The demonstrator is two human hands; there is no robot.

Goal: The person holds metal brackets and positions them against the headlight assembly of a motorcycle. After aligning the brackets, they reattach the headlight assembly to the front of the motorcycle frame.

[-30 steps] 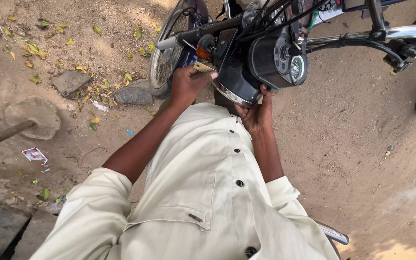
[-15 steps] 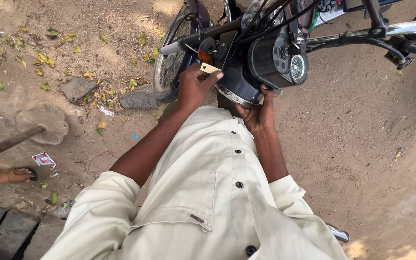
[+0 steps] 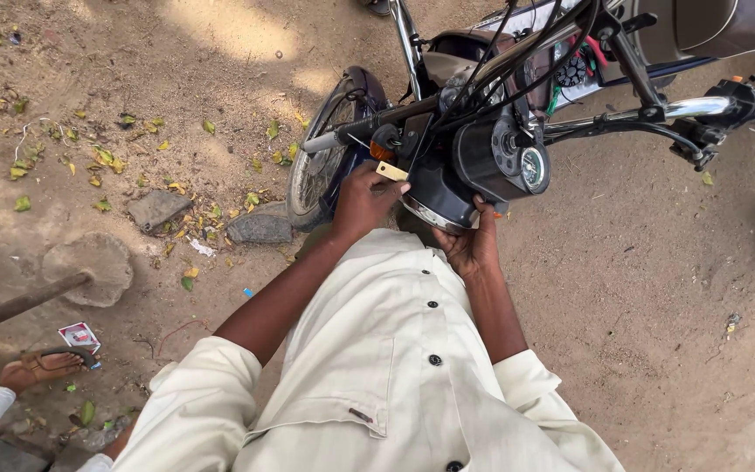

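Under the handlebar (image 3: 517, 118), the left hand (image 3: 362, 203) has risen since a second ago and now pinches a small yellow tab (image 3: 391, 171) beside the headlamp (image 3: 447, 188), while the right hand (image 3: 472, 247) still cups its lower rim.

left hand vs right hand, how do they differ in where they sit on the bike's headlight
The left hand sits at the upper left of the headlight housing, beside a small tan tag below the handlebar; the right hand sits lower, under the housing's rim. The left hand shows its back with fingers curled; the right hand cups from beneath, fingers reaching up. The left forearm is stretched farther forward. Both touch the same housing and come from cream sleeves.
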